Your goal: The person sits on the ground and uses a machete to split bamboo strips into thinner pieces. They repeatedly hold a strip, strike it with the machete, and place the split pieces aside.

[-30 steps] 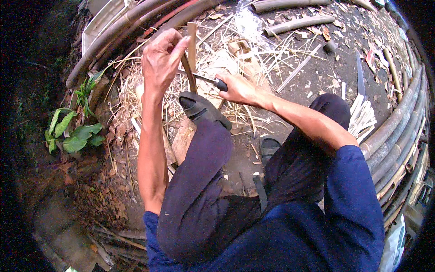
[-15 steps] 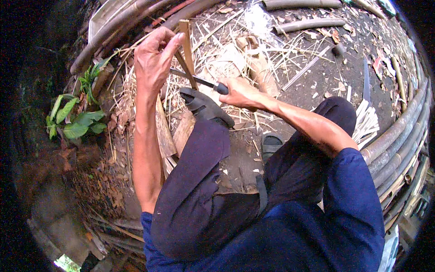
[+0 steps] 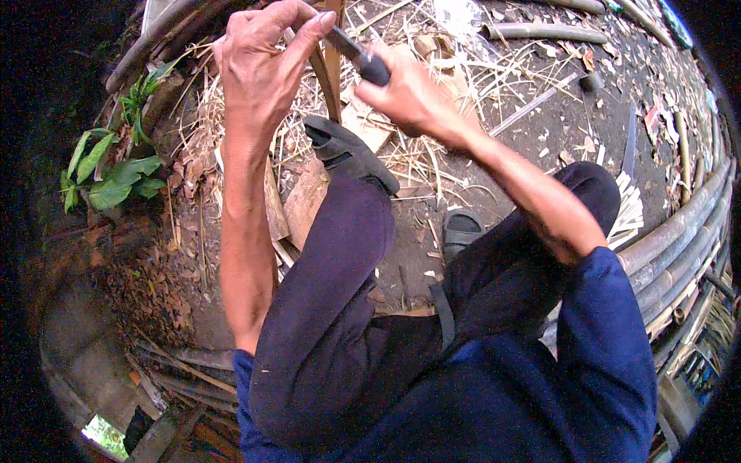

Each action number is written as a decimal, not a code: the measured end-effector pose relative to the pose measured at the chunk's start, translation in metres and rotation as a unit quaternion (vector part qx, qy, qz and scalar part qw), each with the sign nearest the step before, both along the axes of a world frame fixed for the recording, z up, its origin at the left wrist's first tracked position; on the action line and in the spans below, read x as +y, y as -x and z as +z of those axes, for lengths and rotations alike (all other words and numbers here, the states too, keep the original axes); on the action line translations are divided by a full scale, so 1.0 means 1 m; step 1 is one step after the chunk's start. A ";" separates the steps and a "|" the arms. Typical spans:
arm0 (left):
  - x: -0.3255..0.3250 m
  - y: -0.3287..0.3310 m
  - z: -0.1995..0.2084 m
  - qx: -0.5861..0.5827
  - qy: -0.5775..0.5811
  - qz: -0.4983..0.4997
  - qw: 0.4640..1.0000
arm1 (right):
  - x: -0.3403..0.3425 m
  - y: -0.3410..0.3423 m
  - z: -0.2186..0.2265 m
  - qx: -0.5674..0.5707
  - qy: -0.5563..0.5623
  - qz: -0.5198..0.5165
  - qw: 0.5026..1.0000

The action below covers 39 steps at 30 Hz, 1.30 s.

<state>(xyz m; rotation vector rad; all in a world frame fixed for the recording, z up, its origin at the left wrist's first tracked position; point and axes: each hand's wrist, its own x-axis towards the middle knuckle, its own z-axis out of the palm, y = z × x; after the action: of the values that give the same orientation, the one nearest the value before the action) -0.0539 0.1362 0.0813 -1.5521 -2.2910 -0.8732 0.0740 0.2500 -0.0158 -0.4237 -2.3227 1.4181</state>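
- Dark ground (image 3: 532, 139), strewn with leaves and pale shavings, spreads between the legs and out to the far side.
- Long bamboo poles (image 3: 671, 251) lie stacked along the right side, bowed by the lens.
- Dark trousers (image 3: 316, 285) cover both bent legs at the near side.
- A green-leaved plant (image 3: 123, 181) grows at the left.
- The left hand (image 3: 262, 69) is at the far left, thumb and fingers curled nearly closed on the upper part of the brown strip; its end is hidden there.
- The right hand (image 3: 409, 92), to its right, has its fingers wrapped tightly around the knife handle.
- A dark sandal (image 3: 351, 158) is on the left foot, nearer than both hands.
- The brown strip (image 3: 325, 83) bows down between the hands, its lower end just beside that sandal's toe.
- The knife (image 3: 374, 69) points left, its blade blurred and close to the left thumb; I cannot tell whether they touch.
- A short dark cylinder (image 3: 592, 82) lies far right.
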 end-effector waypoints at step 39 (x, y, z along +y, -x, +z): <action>-0.256 -0.098 -0.042 -0.327 -0.088 0.270 0.902 | -0.085 -0.035 0.001 0.113 0.090 -0.082 0.986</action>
<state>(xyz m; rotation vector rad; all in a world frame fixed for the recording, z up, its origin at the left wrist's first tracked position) 0.0441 -0.1202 0.0391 -0.5071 -2.7469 -1.5269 0.1086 0.1653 -0.0145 -0.4673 -1.9430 1.5155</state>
